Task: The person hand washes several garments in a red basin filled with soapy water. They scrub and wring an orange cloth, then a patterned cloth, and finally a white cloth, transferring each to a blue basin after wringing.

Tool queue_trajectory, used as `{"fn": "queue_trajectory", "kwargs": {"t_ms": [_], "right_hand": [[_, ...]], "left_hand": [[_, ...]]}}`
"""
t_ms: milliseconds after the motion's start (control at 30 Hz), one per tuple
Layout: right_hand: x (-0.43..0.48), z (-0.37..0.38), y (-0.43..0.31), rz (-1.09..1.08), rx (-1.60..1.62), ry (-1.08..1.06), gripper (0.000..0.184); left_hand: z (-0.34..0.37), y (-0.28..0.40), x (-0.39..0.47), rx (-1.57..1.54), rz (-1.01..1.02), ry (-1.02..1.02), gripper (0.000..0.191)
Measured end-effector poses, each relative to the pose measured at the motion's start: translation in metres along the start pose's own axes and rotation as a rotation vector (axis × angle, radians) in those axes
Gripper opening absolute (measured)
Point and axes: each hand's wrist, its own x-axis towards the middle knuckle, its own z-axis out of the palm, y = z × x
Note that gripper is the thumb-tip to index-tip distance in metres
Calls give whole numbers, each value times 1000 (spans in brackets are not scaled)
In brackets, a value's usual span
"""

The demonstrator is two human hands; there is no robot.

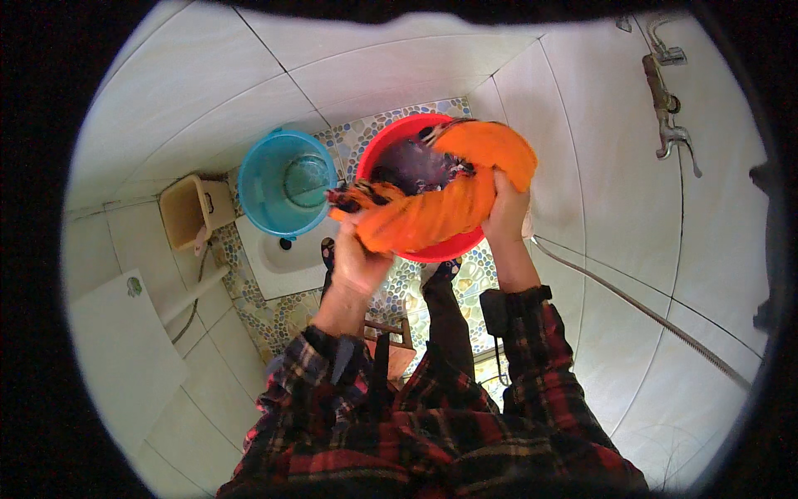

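A bunched orange cloth with dark patterned parts [436, 212] is held above a red basin [380, 140]. My left hand [361, 262] grips its lower left end, and my right hand [506, 209] grips it on the right, where a flap of orange folds over the top. Inside the basin is dark, murky water [411, 159] with more dark cloth partly showing. The held cloth hides the basin's front part.
A blue bucket [255, 187] with some water stands left, partly over a white squat toilet [274, 277]. Behind my left side are a tan bin [181, 215] and a white cistern [124, 349]. A metal tap [673, 134] and shower hose [648, 312] are at the right wall. A small stool [393, 352] is below me.
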Motion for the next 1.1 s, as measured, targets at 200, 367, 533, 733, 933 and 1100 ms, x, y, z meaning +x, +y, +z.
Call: {"fn": "queue_trajectory", "kwargs": {"t_ms": [200, 367, 533, 733, 933, 1100], "right_hand": [[14, -8, -3, 383, 488, -114, 31], [17, 2, -27, 414, 410, -250, 29], [29, 17, -32, 405, 126, -249, 27], [38, 22, -20, 24, -463, -545, 26], [10, 44, -26, 170, -387, -522, 22], [-3, 57, -36, -58, -585, -620, 19]], "left_hand": [[40, -14, -19, 120, 116, -69, 32], [82, 17, -28, 421, 425, -252, 32], [106, 4, -51, 1069, 779, -283, 38], [91, -24, -65, 1739, 1263, -714, 38], [70, -45, -60, 1635, 1220, -1162, 25], [56, -61, -45, 1755, 1162, -1443, 24]]}}
